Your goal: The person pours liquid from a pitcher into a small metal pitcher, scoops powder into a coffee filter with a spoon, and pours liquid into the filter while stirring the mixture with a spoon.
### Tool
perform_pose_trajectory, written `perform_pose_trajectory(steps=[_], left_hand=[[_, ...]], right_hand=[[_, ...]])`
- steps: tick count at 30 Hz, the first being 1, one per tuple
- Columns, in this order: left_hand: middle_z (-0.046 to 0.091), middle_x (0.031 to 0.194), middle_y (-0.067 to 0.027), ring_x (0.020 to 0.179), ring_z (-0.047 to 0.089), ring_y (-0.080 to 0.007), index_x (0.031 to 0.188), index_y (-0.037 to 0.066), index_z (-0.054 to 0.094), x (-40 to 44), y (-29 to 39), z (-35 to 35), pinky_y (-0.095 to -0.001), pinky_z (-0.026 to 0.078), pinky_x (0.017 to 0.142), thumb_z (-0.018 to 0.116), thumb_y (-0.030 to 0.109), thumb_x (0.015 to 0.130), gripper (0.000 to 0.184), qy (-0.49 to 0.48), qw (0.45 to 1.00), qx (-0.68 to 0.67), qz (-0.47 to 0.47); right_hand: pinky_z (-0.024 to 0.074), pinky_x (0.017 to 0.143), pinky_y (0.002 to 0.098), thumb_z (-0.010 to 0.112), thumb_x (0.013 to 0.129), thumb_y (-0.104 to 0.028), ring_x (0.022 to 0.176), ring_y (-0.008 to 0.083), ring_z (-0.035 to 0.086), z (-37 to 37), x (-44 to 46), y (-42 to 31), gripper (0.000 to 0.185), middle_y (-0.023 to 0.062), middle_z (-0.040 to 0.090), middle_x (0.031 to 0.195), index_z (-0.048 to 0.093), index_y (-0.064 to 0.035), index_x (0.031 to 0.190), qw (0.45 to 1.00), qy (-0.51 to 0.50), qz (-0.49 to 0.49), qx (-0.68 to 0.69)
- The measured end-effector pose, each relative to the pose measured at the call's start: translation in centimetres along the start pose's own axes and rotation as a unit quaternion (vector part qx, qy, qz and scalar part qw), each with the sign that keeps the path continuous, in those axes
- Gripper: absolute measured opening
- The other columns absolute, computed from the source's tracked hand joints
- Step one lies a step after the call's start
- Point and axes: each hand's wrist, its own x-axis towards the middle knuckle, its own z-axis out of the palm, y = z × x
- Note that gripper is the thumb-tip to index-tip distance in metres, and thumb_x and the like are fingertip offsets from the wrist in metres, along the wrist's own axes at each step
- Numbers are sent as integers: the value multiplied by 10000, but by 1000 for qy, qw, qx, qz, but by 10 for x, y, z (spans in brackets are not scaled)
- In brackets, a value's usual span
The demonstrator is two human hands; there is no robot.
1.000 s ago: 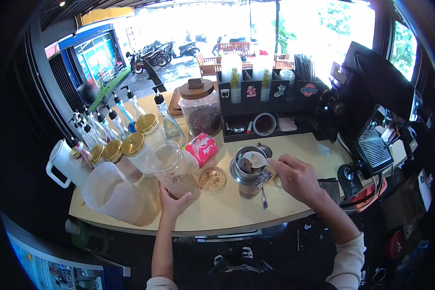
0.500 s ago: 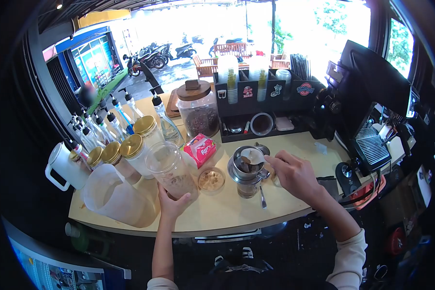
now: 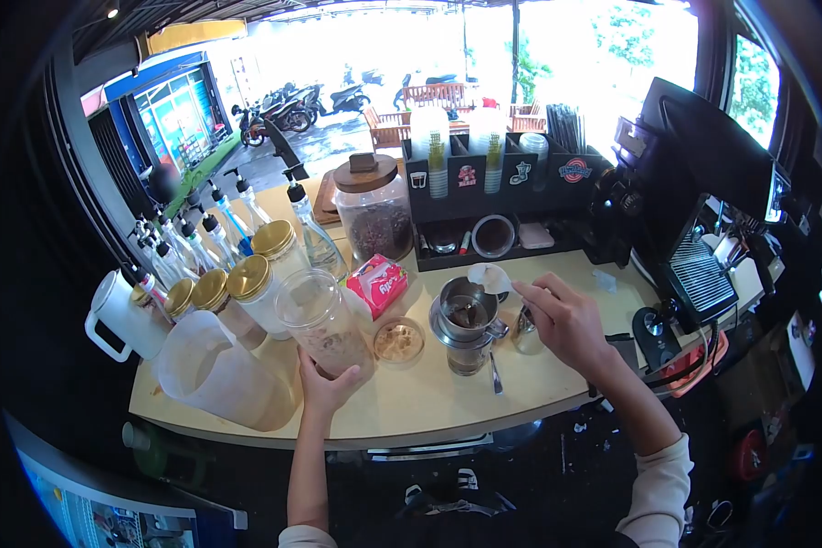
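Note:
My left hand is wrapped around the lower part of a clear jar that leans on the counter, its mouth uncovered and some brown contents inside. A white scoop is pinched in my right hand, just above the back right rim of a metal drip coffee filter. Dark coffee shows inside the filter, which sits on a glass. Beside the glass lies a metal spoon. A round clear lid rests between the jar and the filter. Another shiny item is partly hidden behind my right hand.
A frosted pitcher, gold-lidded jars and pump bottles crowd the left. Behind stand a pink tissue pack, a bean jar and a black cup rack. A coffee machine is at the right.
My right hand has lifted the scoop from over the filter's opening, up and slightly right. The left hand and the jar have barely moved.

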Motion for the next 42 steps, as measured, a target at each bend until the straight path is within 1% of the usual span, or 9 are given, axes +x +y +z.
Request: perform_pose_trajectory(steps=[6,8,12,14,21,28,32,37,42], left_hand=[[510,1208,-120,1115,537,-237,1319,48,316,-1,7,0,-379,464,931,851,117,566,926,-3,1000,26,3],[427,1308,-108,1230,439,-229,1344,28,316,-1,11,0,-373,376,1044,817,51,595,902,-18,999,12,-25],[505,1208,-118,1116,537,-233,1316,51,313,-1,11,2,-379,465,935,855,107,565,929,2,1000,21,2],[428,1309,-109,1236,433,-227,1343,24,315,-2,15,2,-372,371,1048,832,82,586,918,-14,999,17,-31],[428,1308,-108,1229,446,-227,1337,36,317,-1,13,2,-378,394,1035,838,88,586,916,-16,999,-25,-32],[480,1237,-111,1140,527,-225,1297,53,330,-1,14,3,-369,461,963,852,102,578,891,-17,999,-27,-30],[502,1201,-135,1115,552,-236,1269,35,329,1,9,-1,-370,483,939,875,145,558,903,-32,999,-9,-2],[500,1227,-156,1159,522,-265,1311,18,313,-2,18,-3,-393,452,970,880,195,545,969,-12,996,85,6],[508,1235,-171,1185,495,-284,1350,11,302,0,11,-9,-406,407,1006,870,217,553,1000,-1,986,165,34]], right_hand=[[480,563,334,633,790,-6,656,228,611,2,-1,3,304,63,589,838,665,-83,1081,1000,8,15,7],[479,560,332,633,789,-5,651,227,609,1,-1,2,304,63,589,836,665,-83,1081,1000,18,10,13],[479,555,328,636,783,2,641,218,606,2,-4,2,311,61,588,830,668,-88,1079,1000,6,9,1],[483,551,333,621,768,0,645,215,609,0,-5,1,323,49,595,842,664,-88,1076,1000,19,-4,-2],[488,553,321,626,682,4,677,196,609,1,-1,2,367,28,594,835,664,-84,1036,994,40,-90,-36],[487,572,328,631,675,11,701,207,607,10,35,-25,380,39,584,831,645,-70,1046,993,69,-95,18],[466,707,329,651,678,-28,788,208,599,22,77,-60,369,49,575,841,633,-63,1045,983,66,-163,47],[377,915,385,674,683,-137,949,157,548,64,122,-105,210,1,578,854,638,-105,887,938,11,-338,-71],[352,978,404,613,740,-109,978,161,539,92,141,-125,191,0,580,915,648,-97,927,918,-47,-380,-99]])
